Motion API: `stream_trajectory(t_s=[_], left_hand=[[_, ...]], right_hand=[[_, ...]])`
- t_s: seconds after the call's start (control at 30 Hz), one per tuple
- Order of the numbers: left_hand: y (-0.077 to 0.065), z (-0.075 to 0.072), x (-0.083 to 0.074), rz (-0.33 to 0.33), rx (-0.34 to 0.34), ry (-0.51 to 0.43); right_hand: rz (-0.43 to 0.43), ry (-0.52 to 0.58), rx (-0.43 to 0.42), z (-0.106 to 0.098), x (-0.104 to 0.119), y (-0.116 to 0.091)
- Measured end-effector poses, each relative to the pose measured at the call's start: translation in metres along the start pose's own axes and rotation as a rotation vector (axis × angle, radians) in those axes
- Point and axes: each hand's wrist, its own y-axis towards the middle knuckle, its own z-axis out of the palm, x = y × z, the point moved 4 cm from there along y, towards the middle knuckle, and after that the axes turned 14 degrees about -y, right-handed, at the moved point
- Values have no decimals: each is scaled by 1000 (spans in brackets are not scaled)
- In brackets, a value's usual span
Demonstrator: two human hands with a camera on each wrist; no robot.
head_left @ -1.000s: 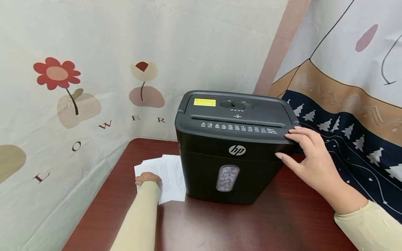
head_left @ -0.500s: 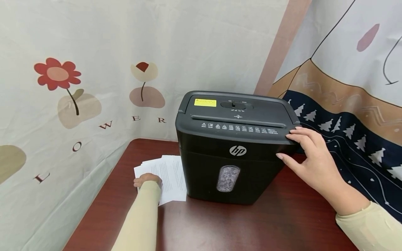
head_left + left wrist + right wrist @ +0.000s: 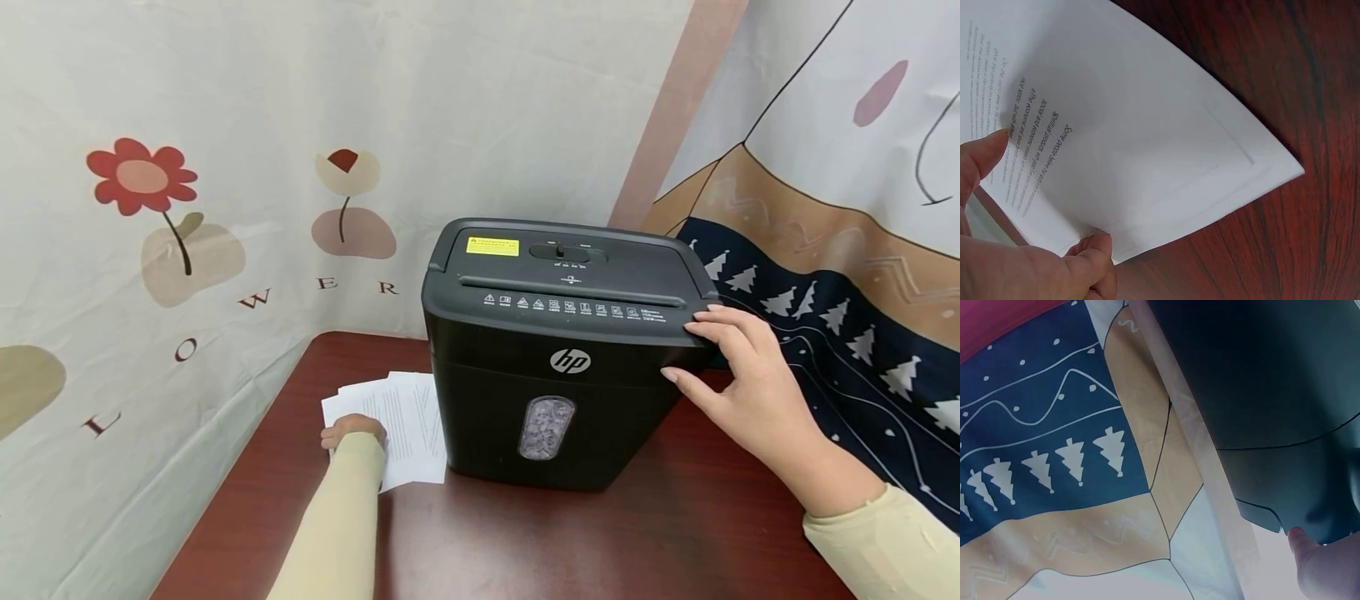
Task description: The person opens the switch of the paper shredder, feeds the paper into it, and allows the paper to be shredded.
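Observation:
A black paper shredder [image 3: 487,392] stands upright on the table, a slot across its top and shredded bits behind a small front window. My right hand [image 3: 750,392] rests on its right top corner, fingertips on the rim and thumb near the front face. In the right wrist view, a fingertip [image 3: 1297,540] touches the shredder's side [image 3: 1272,400]. Left of the machine lies a small stack of printed paper sheets [image 3: 408,425]. My left hand [image 3: 356,429] holds the sheets by their edge. The left wrist view has its fingers [image 3: 1094,256] curled at the margin of the paper [image 3: 1147,144].
The dark red wooden table [image 3: 510,542] carries the shredder and the sheets. A pale curtain with printed flowers [image 3: 262,108] hangs behind. On the right is a patterned cloth [image 3: 825,317] with white trees on navy, close beside the shredder.
Both hands keep their places on the paper and the shredder. The head view has shifted very slightly.

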Motion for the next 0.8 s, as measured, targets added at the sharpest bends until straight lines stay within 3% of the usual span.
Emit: stream_trajectory(t_s=[0.17,0.4,0.67,0.8], left_hand=[[-2,-2,2,-21,-12,11],[-4,-2,4,-69,-33,-130],[6,1,9,-34,-59,-51],[7,-1,10,-27,-90,-88]], right_hand=[[0,-3,-2,1,0,0],[3,-18,7,-1,1,1],[8,-19,11,0,1,0],[12,-23,13,0,2,0]])
